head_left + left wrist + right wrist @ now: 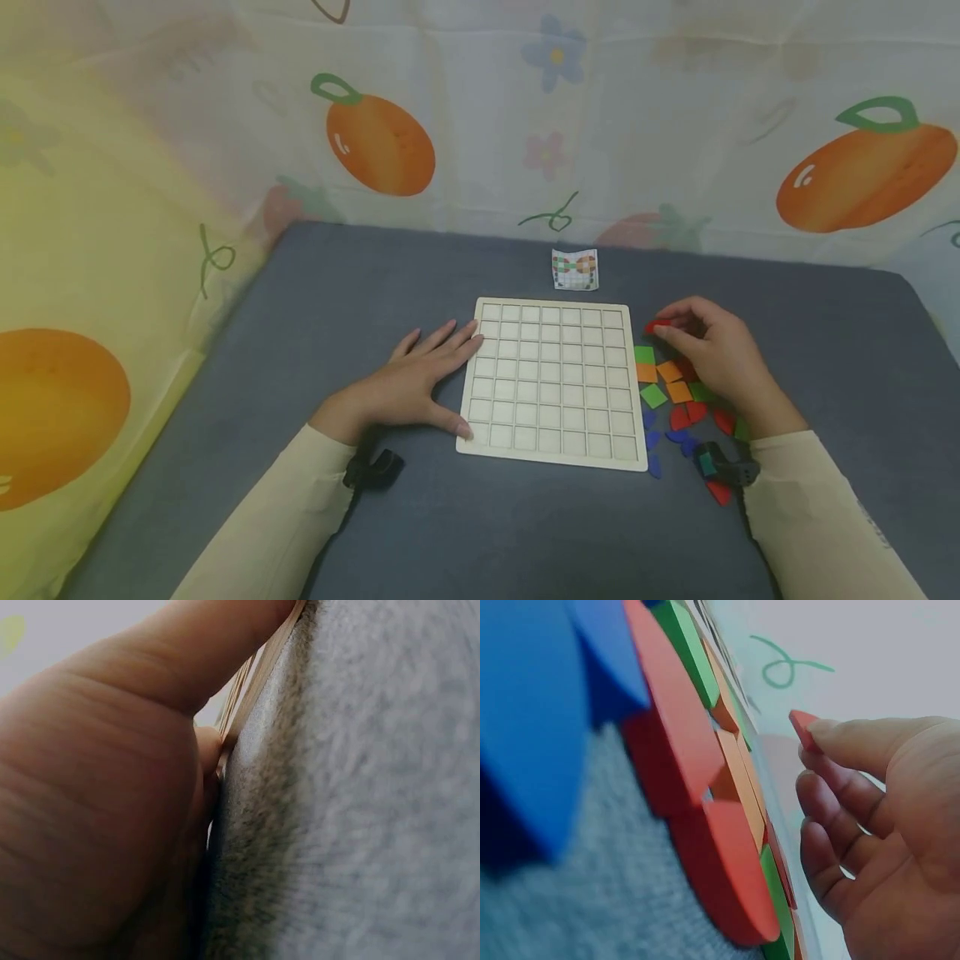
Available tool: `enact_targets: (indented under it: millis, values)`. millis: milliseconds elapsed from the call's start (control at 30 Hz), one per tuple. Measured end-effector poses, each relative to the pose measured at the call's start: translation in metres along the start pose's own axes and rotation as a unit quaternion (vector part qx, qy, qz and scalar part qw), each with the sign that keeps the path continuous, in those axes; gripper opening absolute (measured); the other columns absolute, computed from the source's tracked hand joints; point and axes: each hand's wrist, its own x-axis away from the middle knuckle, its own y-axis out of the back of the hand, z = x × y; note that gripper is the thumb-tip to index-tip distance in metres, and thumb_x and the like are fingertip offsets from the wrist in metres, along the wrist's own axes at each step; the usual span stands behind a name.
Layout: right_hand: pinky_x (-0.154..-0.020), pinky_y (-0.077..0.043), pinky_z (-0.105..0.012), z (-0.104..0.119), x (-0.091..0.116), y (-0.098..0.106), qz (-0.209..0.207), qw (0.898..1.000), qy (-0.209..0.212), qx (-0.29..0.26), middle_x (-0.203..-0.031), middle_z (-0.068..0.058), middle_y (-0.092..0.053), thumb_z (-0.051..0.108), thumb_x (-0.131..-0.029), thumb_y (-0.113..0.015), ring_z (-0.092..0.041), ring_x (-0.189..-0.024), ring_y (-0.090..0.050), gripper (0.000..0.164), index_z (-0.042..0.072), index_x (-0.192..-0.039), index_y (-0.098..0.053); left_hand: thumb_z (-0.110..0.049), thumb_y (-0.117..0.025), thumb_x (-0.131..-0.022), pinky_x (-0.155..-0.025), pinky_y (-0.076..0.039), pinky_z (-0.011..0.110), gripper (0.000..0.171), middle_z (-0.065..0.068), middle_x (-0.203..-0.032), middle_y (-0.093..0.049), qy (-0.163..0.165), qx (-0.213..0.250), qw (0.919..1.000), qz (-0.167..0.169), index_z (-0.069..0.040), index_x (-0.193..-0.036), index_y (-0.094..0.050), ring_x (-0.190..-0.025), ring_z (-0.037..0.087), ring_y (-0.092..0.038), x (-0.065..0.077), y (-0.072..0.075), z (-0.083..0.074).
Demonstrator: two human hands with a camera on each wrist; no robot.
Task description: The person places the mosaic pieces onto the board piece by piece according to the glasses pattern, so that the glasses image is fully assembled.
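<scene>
A pale wooden grid board [551,460] lies flat on the grey table. My left hand [408,387] rests at its left side, fingers spread, with fingertips and thumb touching the frame. In the left wrist view the thumb [187,652] lies along the board's edge. My right hand [720,350] pinches a red piece [802,729] between thumb and fingers, a little above the table, right of the board's upper corner. Beneath and beside that hand lie loose flat pieces: green squares [654,396], orange squares [678,392], red quarter-rounds [678,417] and blue curved pieces [654,466].
A small printed card [575,270] with a coloured grid pattern lies behind the board. A patterned cloth [480,108] hangs along the table's far edge. A red piece [718,492] lies near the right wrist camera [726,465].
</scene>
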Motion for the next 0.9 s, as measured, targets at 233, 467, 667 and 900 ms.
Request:
enact_targets:
  millis: [233, 467, 667, 900]
  values:
    - [-0.069, -0.052, -0.025, 0.007, 0.001, -0.001, -0.005, 1.000, 0.002, -0.016, -0.116, -0.012, -0.072, 0.031, -0.111, -0.069, -0.028, -0.096, -0.063, 0.030, 0.007, -0.128, -0.073, -0.083, -0.077, -0.081, -0.125, 0.009, 0.063, 0.129, -0.011, -0.181, 0.003, 0.003, -0.002, 1.0000, 0.001, -0.028, -0.177, -0.009, -0.165, 0.018, 0.008, 0.001, 0.001, 0.003]
    - [-0.071, -0.053, -0.022, 0.018, 0.004, -0.002, -0.009, 0.999, 0.017, -0.033, -0.114, -0.009, -0.075, 0.031, -0.111, -0.069, -0.026, -0.095, -0.066, 0.029, 0.008, -0.127, -0.075, -0.084, -0.075, -0.082, -0.125, 0.010, 0.063, 0.126, -0.013, -0.181, 0.002, 0.002, -0.002, 1.0000, -0.005, -0.031, -0.177, -0.011, -0.165, 0.016, 0.008, -0.001, -0.001, 0.006]
    - [-0.079, -0.051, -0.022, 0.037, 0.009, -0.003, 0.003, 0.998, 0.031, -0.048, -0.116, -0.007, -0.076, 0.031, -0.111, -0.070, -0.025, -0.099, -0.068, 0.028, 0.009, -0.127, -0.076, -0.083, -0.077, -0.082, -0.125, 0.008, 0.064, 0.126, -0.011, -0.181, 0.000, -0.005, 0.000, 0.9999, -0.010, -0.030, -0.177, -0.012, -0.165, 0.019, 0.005, -0.001, -0.001, 0.007]
    - [-0.083, -0.052, -0.025, 0.062, 0.014, -0.014, 0.029, 0.995, 0.048, -0.079, -0.115, -0.006, -0.076, 0.023, -0.109, -0.073, -0.026, -0.101, -0.068, 0.020, 0.008, -0.121, -0.075, -0.084, -0.075, -0.082, -0.125, 0.009, 0.063, 0.126, -0.012, -0.181, 0.001, -0.003, -0.005, 1.0000, -0.008, -0.030, -0.177, -0.011, -0.165, 0.017, 0.006, 0.000, -0.002, 0.006]
